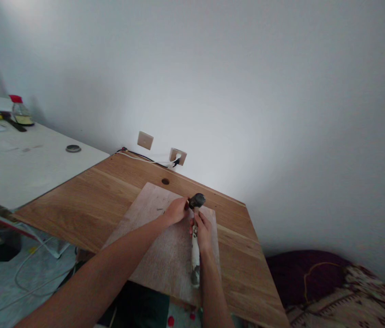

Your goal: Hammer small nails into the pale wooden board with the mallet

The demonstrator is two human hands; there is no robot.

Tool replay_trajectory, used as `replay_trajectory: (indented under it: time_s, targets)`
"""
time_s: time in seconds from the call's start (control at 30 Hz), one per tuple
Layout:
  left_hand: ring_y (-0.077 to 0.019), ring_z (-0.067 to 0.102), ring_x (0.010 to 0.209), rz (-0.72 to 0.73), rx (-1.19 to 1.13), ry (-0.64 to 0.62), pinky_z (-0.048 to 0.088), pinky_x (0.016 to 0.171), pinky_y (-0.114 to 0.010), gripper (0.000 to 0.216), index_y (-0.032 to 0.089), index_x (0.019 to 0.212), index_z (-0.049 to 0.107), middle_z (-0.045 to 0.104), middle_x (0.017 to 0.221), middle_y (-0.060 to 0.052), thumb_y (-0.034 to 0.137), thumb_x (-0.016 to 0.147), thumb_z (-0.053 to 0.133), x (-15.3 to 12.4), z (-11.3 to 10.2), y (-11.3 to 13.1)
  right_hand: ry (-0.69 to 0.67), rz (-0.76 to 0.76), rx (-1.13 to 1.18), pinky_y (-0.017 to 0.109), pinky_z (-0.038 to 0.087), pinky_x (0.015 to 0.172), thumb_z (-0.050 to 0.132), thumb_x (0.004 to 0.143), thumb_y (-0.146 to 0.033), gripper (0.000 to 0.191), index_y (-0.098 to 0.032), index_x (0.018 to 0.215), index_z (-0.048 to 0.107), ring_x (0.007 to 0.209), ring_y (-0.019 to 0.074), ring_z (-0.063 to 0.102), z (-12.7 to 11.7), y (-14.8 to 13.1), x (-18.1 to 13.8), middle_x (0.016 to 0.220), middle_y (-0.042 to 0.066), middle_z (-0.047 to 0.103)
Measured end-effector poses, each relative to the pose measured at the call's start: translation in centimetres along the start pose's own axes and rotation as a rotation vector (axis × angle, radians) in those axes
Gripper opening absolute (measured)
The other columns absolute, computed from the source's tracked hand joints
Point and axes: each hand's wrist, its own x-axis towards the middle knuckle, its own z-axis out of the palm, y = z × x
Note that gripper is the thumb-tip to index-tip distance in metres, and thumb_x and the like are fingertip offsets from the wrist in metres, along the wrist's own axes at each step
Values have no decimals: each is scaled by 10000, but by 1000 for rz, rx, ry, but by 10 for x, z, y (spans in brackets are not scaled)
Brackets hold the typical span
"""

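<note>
My right hand (202, 231) is wrapped round the pale, stained handle of a hammer (195, 255); its dark head sits just past my fingers, over the far edge of a pale wooden board (165, 255). My left hand (176, 211) rests on the board right beside the hammer head, fingers pinched together on something too small to make out. The board lies on a brown wooden table (90, 200). A small dark mark or nail (160, 210) lies on the board left of my left hand.
A white desk (18, 168) adjoins the table on the left, carrying a red-capped bottle (20, 110), a round lid (73, 148) and cables. Wall sockets (178, 156) with a plugged cable sit behind the table. A dark cushion and patterned fabric (332, 291) lie at lower right.
</note>
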Motion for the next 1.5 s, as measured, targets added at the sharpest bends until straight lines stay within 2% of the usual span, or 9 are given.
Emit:
replay_trajectory:
  time_s: [0.43, 0.57, 0.73, 0.83, 0.97, 1.13, 1.27, 1.4, 1.5]
  targets:
    - [-207, 694, 822, -5, -24, -14, 526, 773, -292, 398, 189, 1103, 611, 728, 862, -34, 57, 728, 592, -2, -5, 4, 1, 22, -30, 248, 329, 347, 675, 773, -567, 362, -211, 766, 609, 348, 110, 448, 0, -3, -3, 556, -51, 563]
    - [-221, 688, 905, -13, -88, 0, 532, 834, -315, 457, 171, 1140, 600, 726, 990, -72, 40, 702, 597, 0, -4, 5, -10, 28, -48, 248, 332, 348, 675, 766, -587, 386, -206, 773, 613, 357, 110, 460, 0, 1, -2, 558, -51, 561]
    - [-205, 674, 983, -246, -303, 75, 518, 916, -326, 306, 173, 1056, 619, 707, 1071, -85, 67, 775, 561, 10, -8, 7, -9, 41, -64, 246, 321, 335, 686, 743, -603, 404, -211, 733, 587, 343, 105, 450, 0, 4, -1, 543, -56, 543]
    - [-164, 701, 812, -368, -403, 51, 548, 795, -291, 205, 173, 1029, 609, 716, 957, -63, 128, 867, 492, 21, -14, 4, 1, 18, -57, 244, 325, 334, 679, 746, -601, 398, -215, 735, 584, 338, 101, 443, 1, 4, 0, 543, -53, 554]
    - [-155, 715, 727, -396, -454, -12, 551, 684, -254, 164, 153, 927, 600, 719, 860, -76, 172, 913, 437, 36, -26, 3, -14, 25, -68, 244, 317, 325, 680, 714, -619, 415, -215, 711, 583, 339, 103, 433, 3, 2, 0, 527, -48, 553]
    - [-156, 701, 748, -310, -400, -94, 519, 664, -238, 189, 160, 899, 600, 715, 874, -69, 201, 920, 417, 34, -58, 3, 21, 31, -70, 242, 320, 324, 675, 691, -647, 440, -216, 702, 586, 335, 103, 431, 4, -1, -2, 530, -46, 549]
    - [-185, 652, 758, -184, -256, -229, 489, 735, -264, 33, 175, 740, 624, 663, 738, -21, 143, 750, 623, 9, -93, -11, 28, 30, -76, 239, 321, 333, 681, 689, -646, 444, -216, 674, 570, 339, 106, 456, 3, -3, -2, 537, -37, 555]
    - [-226, 636, 822, 96, 296, -416, 478, 786, -319, 124, 182, 875, 656, 664, 911, -66, 172, 752, 661, -22, -118, -24, 55, 16, -49, 234, 320, 325, 684, 687, -644, 445, -212, 691, 576, 336, 107, 458, 4, -1, -1, 535, -40, 557]
    - [-219, 634, 846, 218, 452, -451, 476, 803, -311, 167, 192, 1004, 642, 656, 992, -77, 249, 849, 614, -36, -119, -24, 55, 17, -40, 230, 321, 326, 688, 690, -639, 441, -212, 704, 577, 340, 103, 456, 5, 0, -1, 538, -44, 561]
